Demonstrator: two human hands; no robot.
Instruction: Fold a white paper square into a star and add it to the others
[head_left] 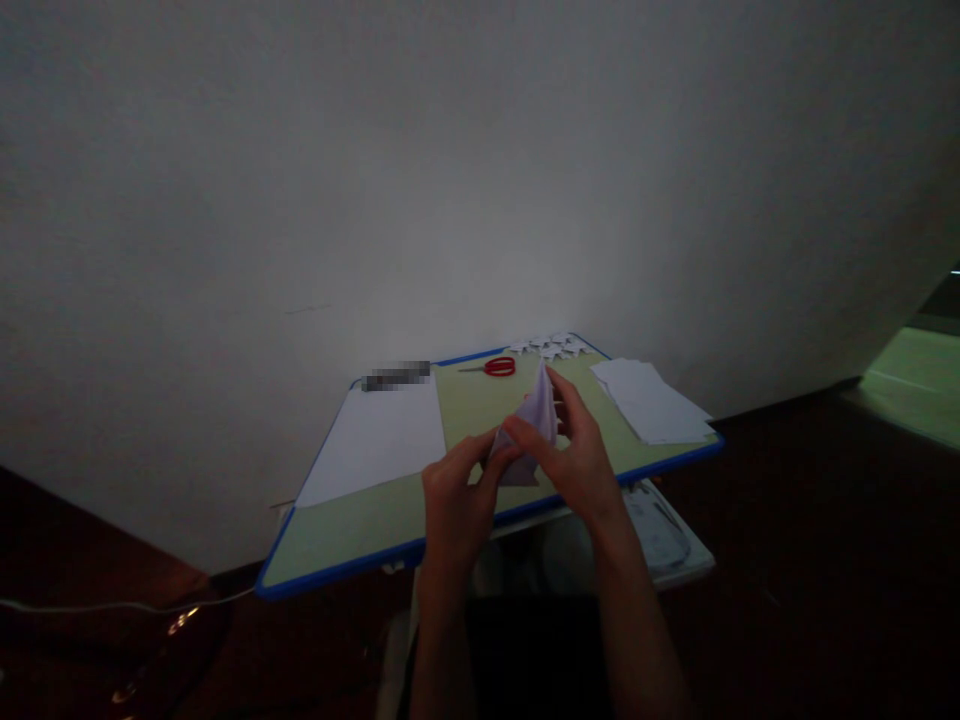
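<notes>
A folded sheet of white paper (pixel 534 420) is held up above the table's front edge, its pointed tip upward. My left hand (pixel 459 480) pinches its lower left side between thumb and fingers. On the other side, my right hand (pixel 574 445) grips the paper with the thumb on the near face and the fingers behind, partly hidden. Red-handled scissors (pixel 499 367) lie just beyond the paper, blades pointing left.
The pale green table (pixel 375 535) has a blue rim and stands against a wall. A white sheet (pixel 382 430) lies left, a stack of paper (pixel 652 400) right. Small white cut-outs (pixel 551 346) sit at the back. A pixelated object (pixel 396 376) is back left.
</notes>
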